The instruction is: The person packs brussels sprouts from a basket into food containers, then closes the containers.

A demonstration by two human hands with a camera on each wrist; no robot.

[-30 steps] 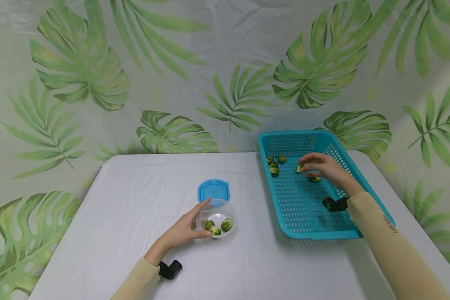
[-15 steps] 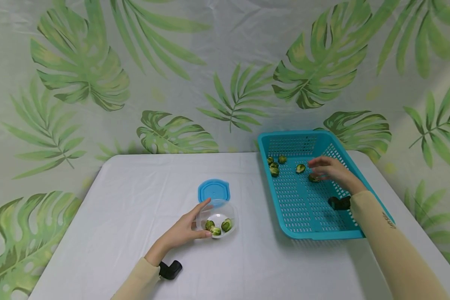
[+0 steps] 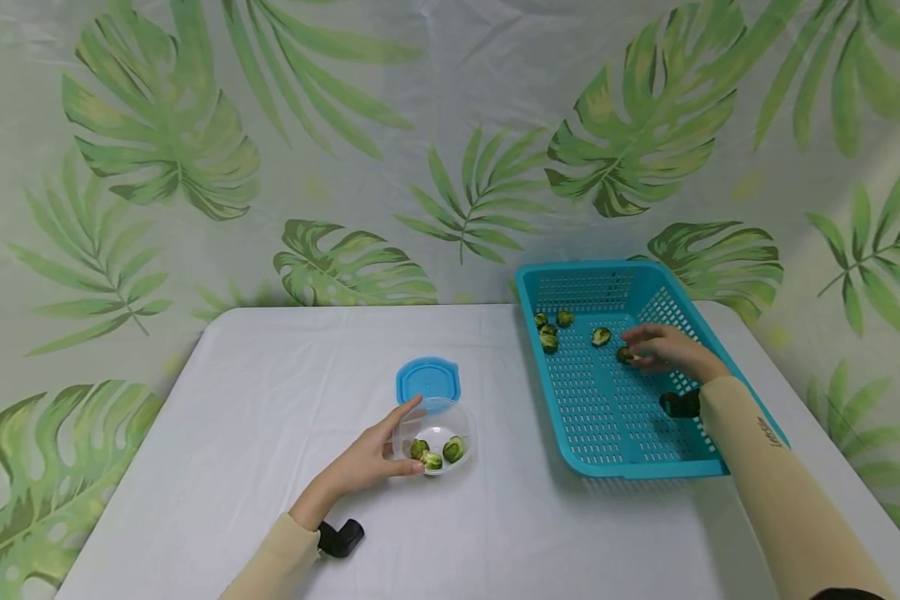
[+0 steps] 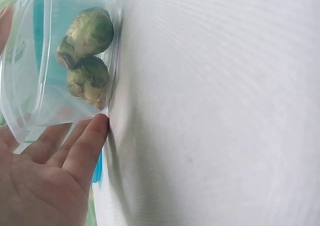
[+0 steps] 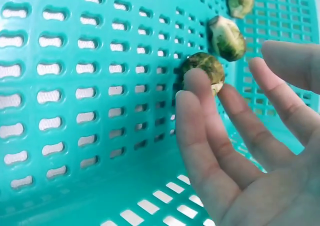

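My left hand [image 3: 375, 458] holds a clear plastic container [image 3: 441, 433] on the table, thumb at the near side and fingers round the left side. Inside lie three Brussels sprouts [image 3: 453, 450], two of them plain through the wall in the left wrist view. Over the floor of the turquoise basket [image 3: 592, 433], my right hand [image 3: 667, 350] has its fingers loosely bent and spread. Its fingertips are right at one Brussels sprout [image 5: 205, 68], partly covering it in the right wrist view. Just beyond that sits another Brussels sprout [image 3: 601, 337].
A blue lid [image 3: 427, 381] lies flat behind the container. Several more sprouts [image 3: 548, 340] cluster in the basket's far left corner. The basket's raised walls surround my right hand. White cloth covers the table [image 3: 285, 375], and a leaf-print sheet [image 3: 345, 167] hangs behind it.
My right hand has moved from the farther sprout rightward and slightly nearer, to the other sprout. The farther sprout now stands uncovered. My left hand and the container stay put.
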